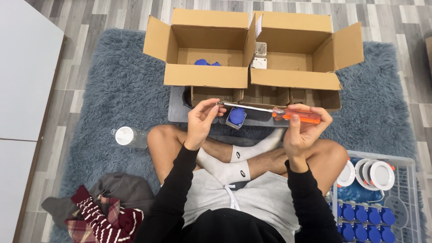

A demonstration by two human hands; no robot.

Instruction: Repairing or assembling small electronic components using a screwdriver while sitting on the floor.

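Presently, a screwdriver (274,111) with a translucent orange plastic handle and a slim bright metal shaft is held level above the crossed legs. The handle is clasped in the right hand (302,128), fingers curled over it. The shaft tip is pinched between thumb and fingertips of the left hand (203,118).

Just beneath the shaft, a small socket piece (236,117) with a round blue cap on a pale square body is seen resting on a dark flat mat (177,108); whether it is touched by the screwdriver cannot be told.

Beyond the screwdriver, two open corrugated cardboard boxes are set side by side. Blue parts (207,63) are noted in the left box (204,75), and white square housings (259,55) in the right box (294,78).

To the right of the screwdriver and nearer the person, a white wire basket (407,198) is recorded, holding rows of blue caps (362,220) and round white disc fittings (375,173). To its left, a clear plastic bottle (128,137) with a white cap is laid on a shaggy grey-blue rug (112,85), and a striped maroon cloth (105,216) is heaped nearer the person.
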